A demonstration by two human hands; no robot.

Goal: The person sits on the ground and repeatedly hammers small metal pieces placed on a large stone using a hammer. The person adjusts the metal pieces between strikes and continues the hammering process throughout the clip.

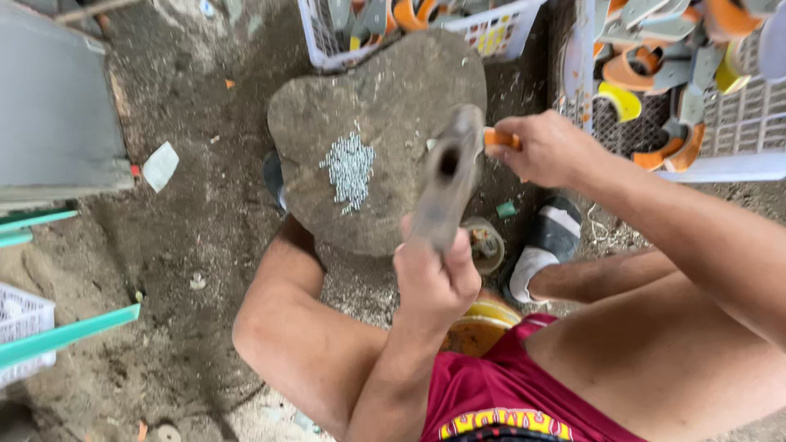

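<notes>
Hammer (446, 176) work is in hand here, done over a flat, rounded stone slab (327, 115) that serves as the anvil, and everything else is best placed from that slab. Its head hangs above the slab's near right edge, eye hole facing the camera, the handle running back toward the person. The left hand (434, 282) has its fingers curled tight around that handle, just off the slab's near rim, wrist straight and forearm rising from between the knees. The right hand (544, 147) sits at the slab's right edge, fingers pressed together in a pinch on a small orange plastic piece (501, 138), which pokes out toward the hammer head; the forearm comes in from the right, sloping down. A loose heap of small silvery nails (350, 169) lies on the middle of the slab. To strike well, I would judge the piece should rest flat on the stone with the pinching fingertips kept back from the strike point, and the blow should be short and square — a glancing hit could skid off the plastic. Beyond the slab's far edge stands a white lattice basket (491, 37) of orange, grey and yellow pieces, with a second basket (737, 164) to the far right of it. A sandalled foot (544, 241) rests on the dirt — near the slab's right side.
</notes>
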